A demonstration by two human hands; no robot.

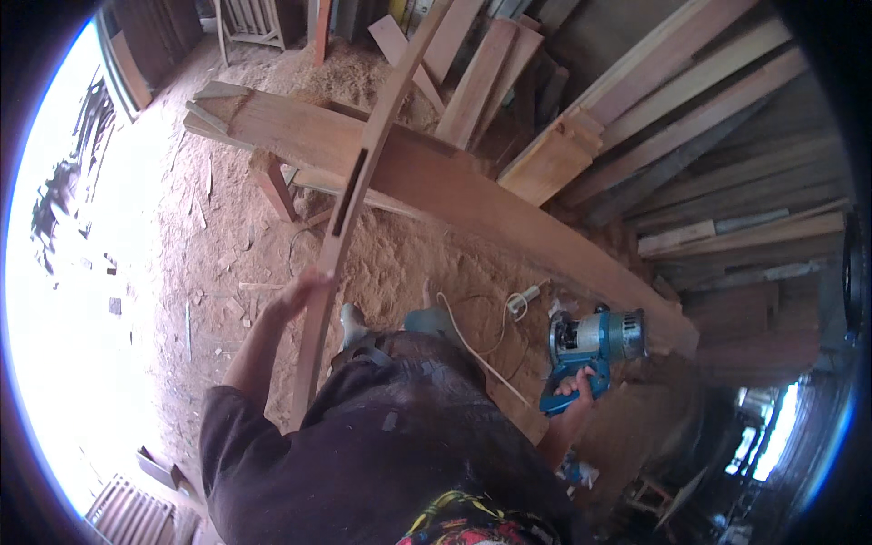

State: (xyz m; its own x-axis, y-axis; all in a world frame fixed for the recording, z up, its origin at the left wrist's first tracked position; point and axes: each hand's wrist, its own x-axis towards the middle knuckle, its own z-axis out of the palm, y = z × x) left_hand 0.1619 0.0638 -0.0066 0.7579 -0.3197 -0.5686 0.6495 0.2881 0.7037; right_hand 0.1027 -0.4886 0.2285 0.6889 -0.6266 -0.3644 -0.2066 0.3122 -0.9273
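My left hand (304,289) is closed on a long, narrow wooden rail (320,318), its fingers partly hidden by the wood. The rail slants from beside my body up past the far edge of the workbench and has dark slots (345,204) cut into it. In my right hand (574,385) is the handle of a blue and silver router (590,341). The router lies on its side at the near right end of a thick plank bench (490,209); whether it rests on the bench or hangs just off it I cannot tell.
A pale cord (472,350) runs over the sawdust-covered ground near my feet, by a white plug or socket (524,300). Long boards (672,73) are stacked at the right and back. A bench leg (274,189) stands at left. Slatted wooden frames (132,513) lie lower left.
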